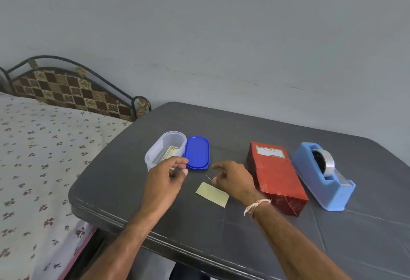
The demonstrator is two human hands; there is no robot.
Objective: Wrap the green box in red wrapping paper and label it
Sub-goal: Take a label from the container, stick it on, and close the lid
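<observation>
Little left, seemingly: box (277,177) wrapped, labelled, at 3 o'clock; left hand (168,173) slack, empty; right hand (233,177) unclear.

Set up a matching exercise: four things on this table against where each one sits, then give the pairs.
Things:
1. blue lid
2. red-wrapped box
3. tape dispenser
4. pale yellow slip

Places:
A. farthest right on the table
B. between the left hand and the right hand, slightly nearer the person
C. flat against the clear container
D. between the slip and the dispenser

Pairs: 1-C, 2-D, 3-A, 4-B
</observation>
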